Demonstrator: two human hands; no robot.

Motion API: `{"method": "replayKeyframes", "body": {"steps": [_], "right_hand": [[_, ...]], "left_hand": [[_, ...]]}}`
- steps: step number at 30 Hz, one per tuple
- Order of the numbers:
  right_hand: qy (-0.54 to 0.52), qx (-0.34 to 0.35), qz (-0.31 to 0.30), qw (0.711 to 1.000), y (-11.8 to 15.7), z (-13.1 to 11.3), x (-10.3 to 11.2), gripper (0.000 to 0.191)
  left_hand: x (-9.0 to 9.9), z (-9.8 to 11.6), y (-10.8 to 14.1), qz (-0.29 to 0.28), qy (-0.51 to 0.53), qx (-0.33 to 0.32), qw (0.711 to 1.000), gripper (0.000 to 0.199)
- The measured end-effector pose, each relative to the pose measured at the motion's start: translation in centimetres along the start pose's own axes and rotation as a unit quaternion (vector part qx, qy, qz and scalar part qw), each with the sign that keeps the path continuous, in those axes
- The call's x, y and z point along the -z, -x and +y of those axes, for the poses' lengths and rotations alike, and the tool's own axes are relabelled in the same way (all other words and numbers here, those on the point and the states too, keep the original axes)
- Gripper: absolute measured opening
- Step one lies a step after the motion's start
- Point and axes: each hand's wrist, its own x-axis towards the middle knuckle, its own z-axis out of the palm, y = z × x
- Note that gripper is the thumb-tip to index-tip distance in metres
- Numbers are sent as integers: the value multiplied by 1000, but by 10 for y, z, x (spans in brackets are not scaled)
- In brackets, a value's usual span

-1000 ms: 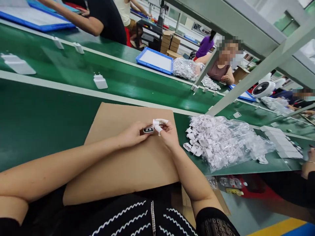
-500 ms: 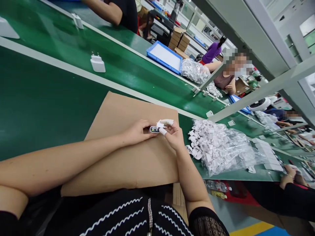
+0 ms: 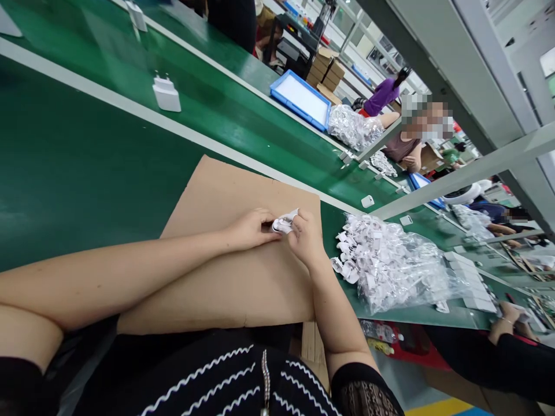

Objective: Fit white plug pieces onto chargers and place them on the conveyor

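Observation:
My left hand [image 3: 254, 229] is closed on a small white charger housing [image 3: 275, 227], gripping its left end just above the cardboard. Curled over the other end of the housing is my right hand [image 3: 306, 236], its fingers closed on a white plug cover [image 3: 285, 222] that sits at the housing's opening. White finger cots are on the right hand's fingers. My fingers partly hide both pieces, so I cannot tell whether the cover is fully seated. Beneath both hands lies a brown cardboard sheet [image 3: 234, 283] on the green bench.
Right of the cardboard, a clear plastic bag [image 3: 399, 271] spills white plastic parts. White boxes [image 3: 472, 283] stand beyond it. A white charger [image 3: 166, 94] rests on the green conveyor [image 3: 243, 130]. A blue tray [image 3: 300, 101] and co-workers are across the line; a metal frame rises at right.
My right hand has turned inward, its fingers curling over the housing. The circuit board that showed in the housing's opening is now covered. The camera view has shifted slightly.

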Motion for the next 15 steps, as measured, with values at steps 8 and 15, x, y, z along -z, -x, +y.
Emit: {"method": "replayKeyframes", "body": {"steps": [8, 15], "right_hand": [[-15, -20, 59, 998, 9, 3, -3, 27], [94, -7, 23, 995, 8, -7, 2, 14]], "left_hand": [[1, 2, -2, -10, 4, 7, 1000, 38], [0, -3, -2, -3, 3, 9, 1000, 36]]}}
